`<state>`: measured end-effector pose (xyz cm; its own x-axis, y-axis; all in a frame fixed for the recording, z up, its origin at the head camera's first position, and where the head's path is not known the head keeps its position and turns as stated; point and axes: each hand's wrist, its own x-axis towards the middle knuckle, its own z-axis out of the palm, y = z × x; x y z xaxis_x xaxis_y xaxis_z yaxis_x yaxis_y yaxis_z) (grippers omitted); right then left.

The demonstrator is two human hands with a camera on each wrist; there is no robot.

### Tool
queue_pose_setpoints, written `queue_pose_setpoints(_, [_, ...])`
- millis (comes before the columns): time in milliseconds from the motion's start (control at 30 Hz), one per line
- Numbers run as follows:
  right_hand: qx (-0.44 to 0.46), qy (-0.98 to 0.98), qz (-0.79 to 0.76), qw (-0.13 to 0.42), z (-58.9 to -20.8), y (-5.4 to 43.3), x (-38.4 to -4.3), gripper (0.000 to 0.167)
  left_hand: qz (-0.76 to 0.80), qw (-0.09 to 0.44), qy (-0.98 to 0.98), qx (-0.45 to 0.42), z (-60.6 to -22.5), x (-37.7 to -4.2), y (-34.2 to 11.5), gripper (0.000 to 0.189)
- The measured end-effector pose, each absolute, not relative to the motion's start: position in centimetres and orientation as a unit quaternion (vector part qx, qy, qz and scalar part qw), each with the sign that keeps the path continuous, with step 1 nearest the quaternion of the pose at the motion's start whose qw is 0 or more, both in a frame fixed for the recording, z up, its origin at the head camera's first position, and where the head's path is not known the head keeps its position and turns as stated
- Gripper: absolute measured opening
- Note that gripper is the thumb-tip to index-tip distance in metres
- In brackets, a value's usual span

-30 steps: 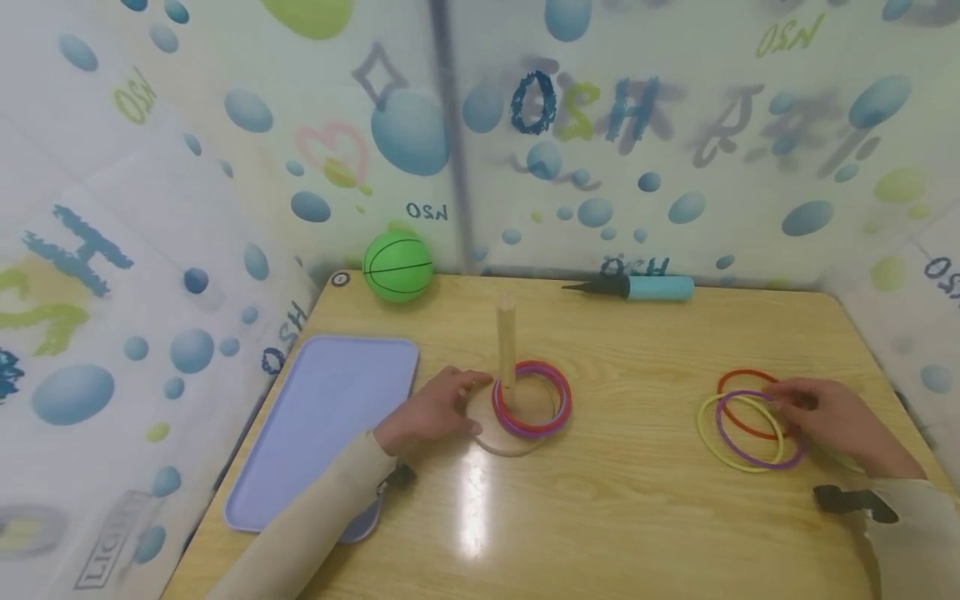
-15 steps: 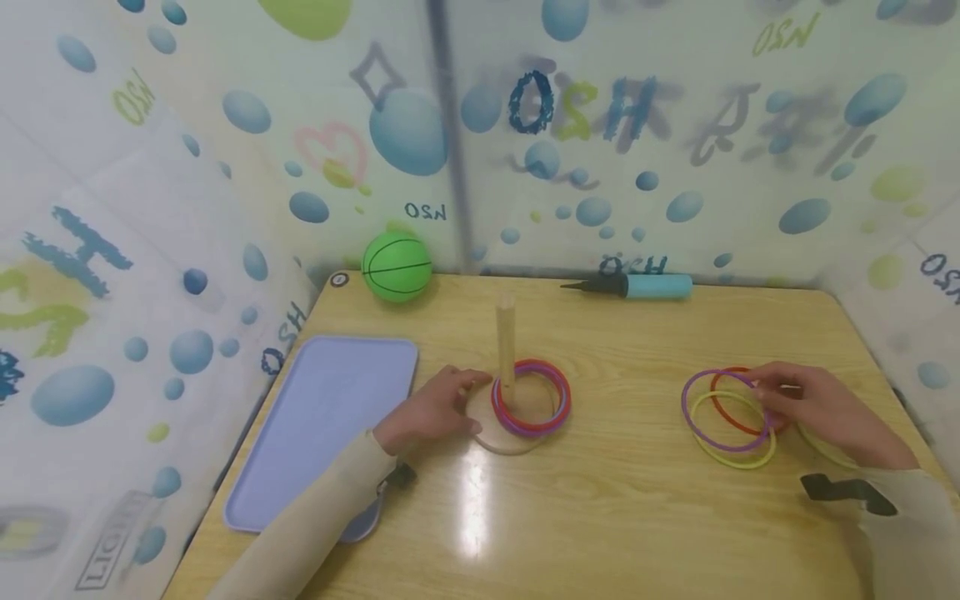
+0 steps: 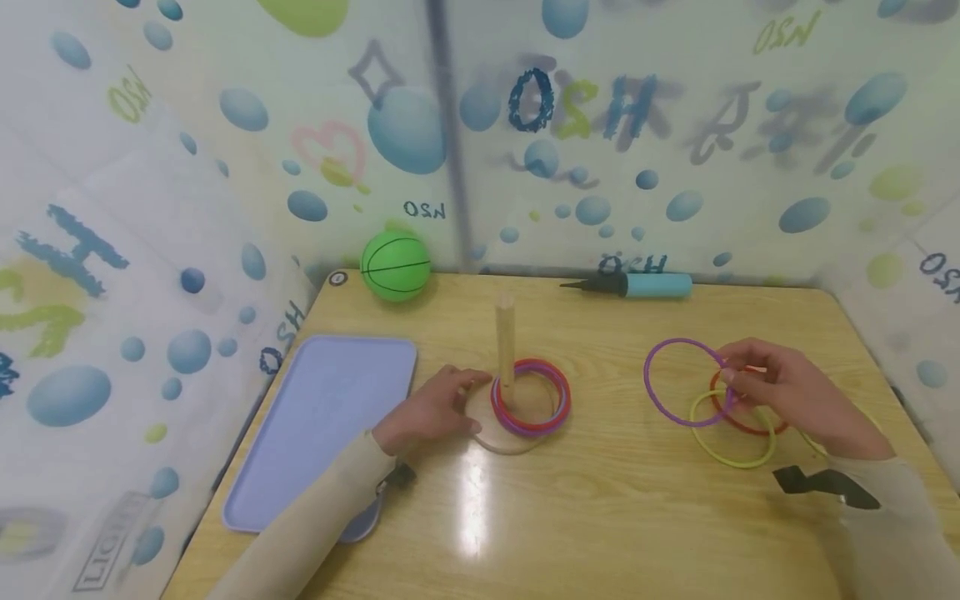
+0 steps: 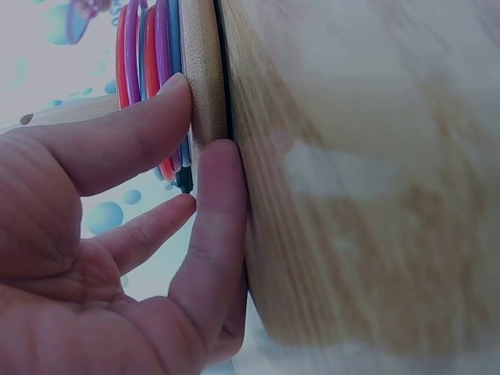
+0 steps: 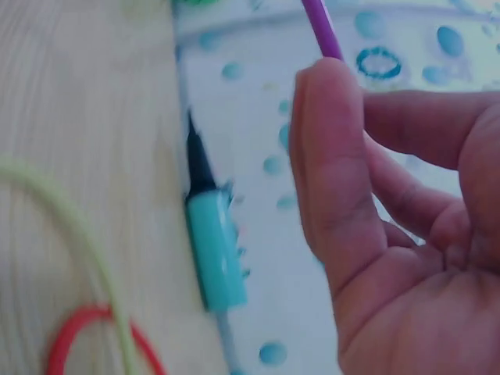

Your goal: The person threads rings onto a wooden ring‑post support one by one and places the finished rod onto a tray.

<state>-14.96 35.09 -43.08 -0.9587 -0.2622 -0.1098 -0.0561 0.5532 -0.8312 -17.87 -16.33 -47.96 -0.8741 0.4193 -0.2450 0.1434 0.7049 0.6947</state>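
Note:
My right hand [image 3: 783,396] pinches a purple ring [image 3: 647,375] between thumb and fingers, tilted up over the right side of the table. In the right wrist view only a short piece of the purple ring [image 5: 322,31] shows above the fingertips. Beneath that hand lie a red ring [image 3: 750,432] and a yellow ring [image 3: 731,464], overlapping. My left hand [image 3: 435,407] holds the edge of a round wooden base [image 4: 205,78], fingers spread along its left side. From the base rises a wooden peg [image 3: 507,342], with stacked red, purple and blue rings [image 3: 566,408] around it.
A lavender tray [image 3: 322,417] lies left of the base, partly under the left forearm. At the back stand a green ball [image 3: 395,267] and a blue hand pump [image 3: 657,286] with a black nozzle. Another yellow ring [image 3: 812,446] is partly hidden by the right hand.
The right hand has lifted the purple ring off the other loose rings and carried it left and up. The left hand stays at the wooden base.

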Motion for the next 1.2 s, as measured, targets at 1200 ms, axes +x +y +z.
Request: queue_pose_setpoints(1200, [-0.161,0.559,-0.812,0.051,-36.9,17.0,-16.0,0.028,0.342,0.196,0.905,0.163,-47.8,-17.9,-16.3,0.085])
